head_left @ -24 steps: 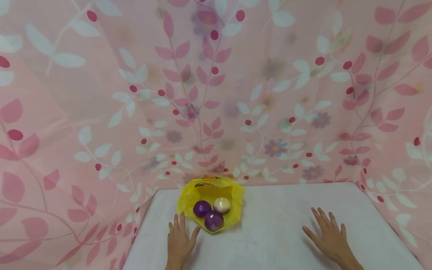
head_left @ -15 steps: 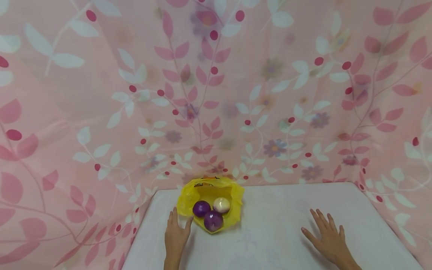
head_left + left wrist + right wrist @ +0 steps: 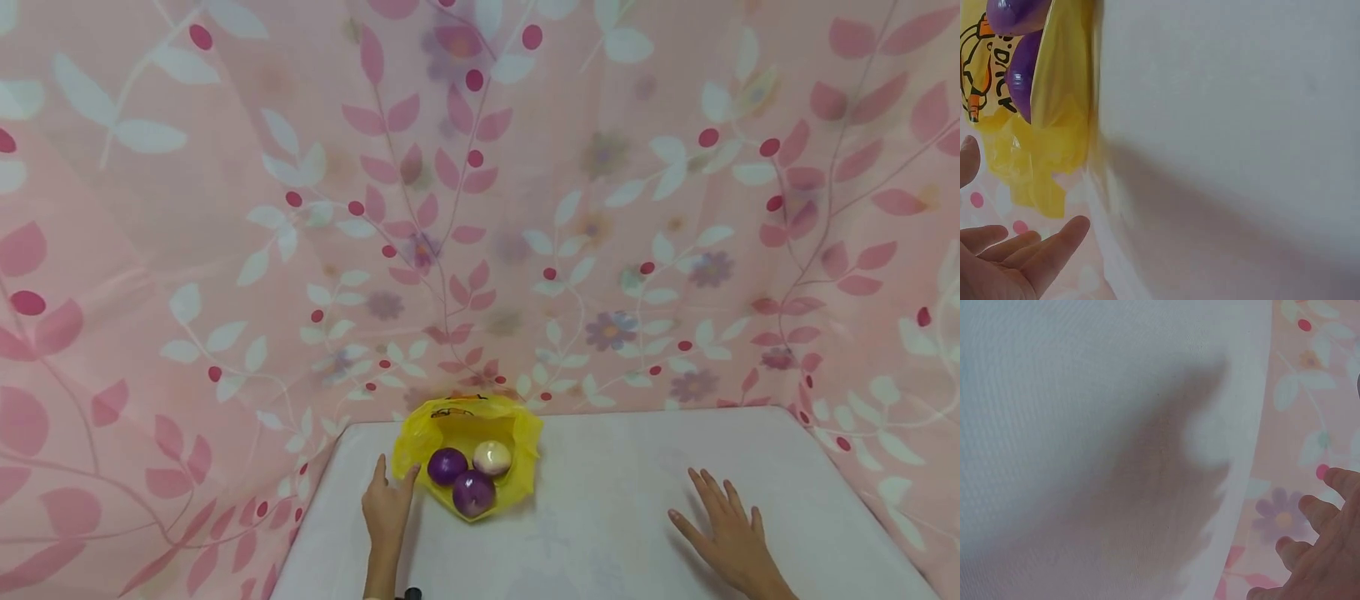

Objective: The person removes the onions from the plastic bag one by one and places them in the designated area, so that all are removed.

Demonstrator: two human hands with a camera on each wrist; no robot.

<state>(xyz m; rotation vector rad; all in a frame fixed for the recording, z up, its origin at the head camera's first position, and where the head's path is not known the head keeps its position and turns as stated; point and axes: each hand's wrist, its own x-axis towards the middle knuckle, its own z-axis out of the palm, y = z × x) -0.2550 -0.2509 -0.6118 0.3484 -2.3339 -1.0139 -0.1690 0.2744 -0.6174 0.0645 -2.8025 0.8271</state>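
A white cloth covers the table [image 3: 600,508], and pink fabric [image 3: 480,208] printed with leaves, berries and flowers hangs around its back and sides. Near the table's back edge, left of centre, sits the crinkled yellow bag [image 3: 476,427], its mouth gaping forward and a dark print on it. Inside are two glossy purple balls [image 3: 473,493] and a mostly cream ball [image 3: 492,456]. The left hand [image 3: 386,504], beside the bag, grasps nothing; the right hand [image 3: 726,533], well apart, spreads its fingers, likewise unladen.
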